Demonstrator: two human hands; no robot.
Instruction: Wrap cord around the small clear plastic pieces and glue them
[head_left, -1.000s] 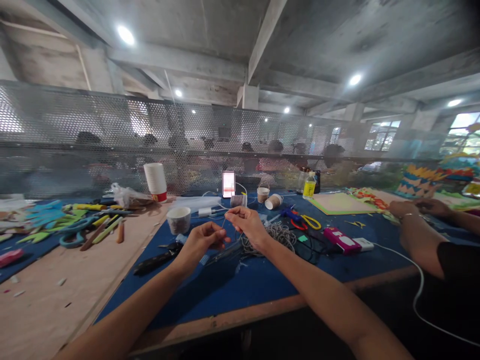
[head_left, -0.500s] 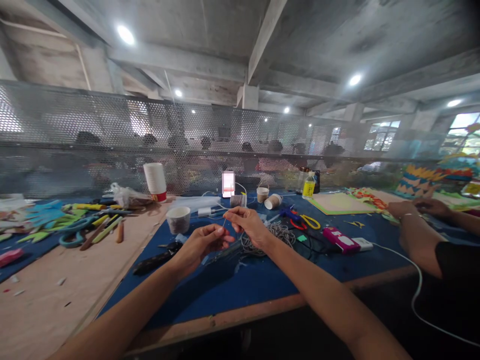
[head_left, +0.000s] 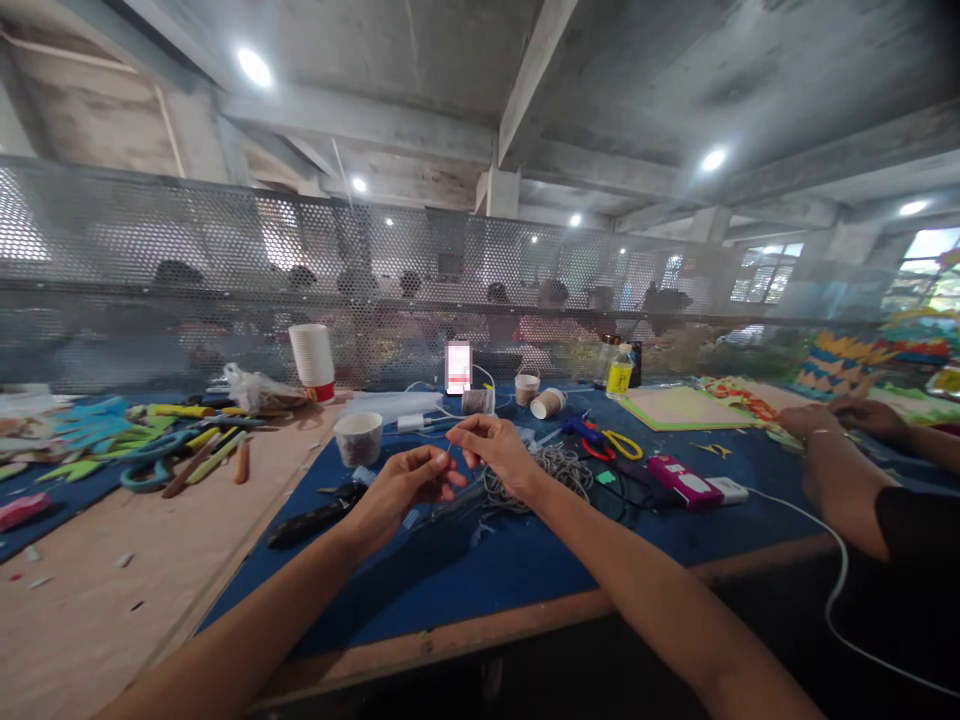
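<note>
L hand (head_left: 409, 483) & R hand (head_left: 495, 448) pinching thin thread (head_left: 450, 452) over grey cord tangle (head_left: 551, 468), paper cup (head_left: 358, 438) nearby, no legible labels.

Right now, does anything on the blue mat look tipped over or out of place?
Yes: one small brown paper cup lies on its side beside an upright one, behind the right hand. Nothing appears spilled from it.

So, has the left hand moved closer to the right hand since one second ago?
Yes. The left hand has moved right, away from the paper cup, and its fingertips now almost meet the right hand.
</note>
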